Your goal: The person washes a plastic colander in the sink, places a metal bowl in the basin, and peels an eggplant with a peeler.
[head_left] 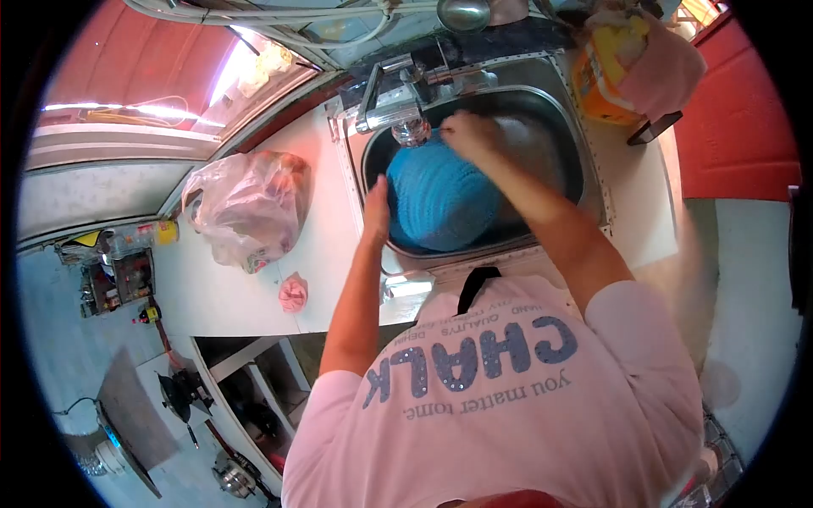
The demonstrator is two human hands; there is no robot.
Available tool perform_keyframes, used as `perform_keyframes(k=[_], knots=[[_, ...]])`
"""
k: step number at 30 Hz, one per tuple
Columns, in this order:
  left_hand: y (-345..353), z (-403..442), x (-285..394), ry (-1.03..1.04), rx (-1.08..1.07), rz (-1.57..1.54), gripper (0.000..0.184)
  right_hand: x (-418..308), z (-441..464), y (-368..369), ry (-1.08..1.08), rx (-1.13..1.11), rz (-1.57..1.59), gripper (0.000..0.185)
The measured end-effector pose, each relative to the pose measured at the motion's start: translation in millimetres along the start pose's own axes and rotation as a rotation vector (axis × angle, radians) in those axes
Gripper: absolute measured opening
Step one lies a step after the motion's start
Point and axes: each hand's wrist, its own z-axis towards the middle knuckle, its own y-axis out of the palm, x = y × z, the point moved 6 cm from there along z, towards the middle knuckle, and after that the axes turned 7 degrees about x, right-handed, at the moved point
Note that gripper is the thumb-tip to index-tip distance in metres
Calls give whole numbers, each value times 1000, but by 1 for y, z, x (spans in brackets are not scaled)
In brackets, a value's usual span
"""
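Note:
A round blue plastic colander with ringed rows of small holes is tilted inside the steel sink. My left hand grips its left side, with the fingers partly hidden. At its upper rim, my right hand is closed, slightly blurred, its fingertips hard to see. Just above the colander hangs the clear nozzle of the chrome faucet, between my two hands.
Left of the sink, a filled, translucent plastic bag and a small pink bundle lie on the white counter. An orange-yellow container with a pink cloth stands at the right. A metal ladle hangs behind.

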Motion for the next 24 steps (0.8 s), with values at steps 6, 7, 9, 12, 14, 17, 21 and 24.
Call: perform_keyframes(k=[6,7,9,12,14,17,21,24], knots=[[15,5,52,213,45,368,60,-54,-16,9,-91,134,184,18],[13,-1,39,193,97,334,54,-25,-4,8,-24,61,113,18],[15,-21,17,22,153,-94,47,30,6,9,119,-102,-19,18],[8,-6,-5,-4,198,-63,44,44,6,16,128,-45,-55,19],[2,8,-15,-54,223,-75,45,-22,-18,-14,-16,126,-18,20],[-3,14,-19,-146,318,-6,46,-73,-65,15,-258,7,231,16],[-3,1,-30,-223,414,127,52,21,-41,34,71,201,202,14],[-1,-4,-22,-185,448,128,54,6,-45,20,144,214,168,14]])
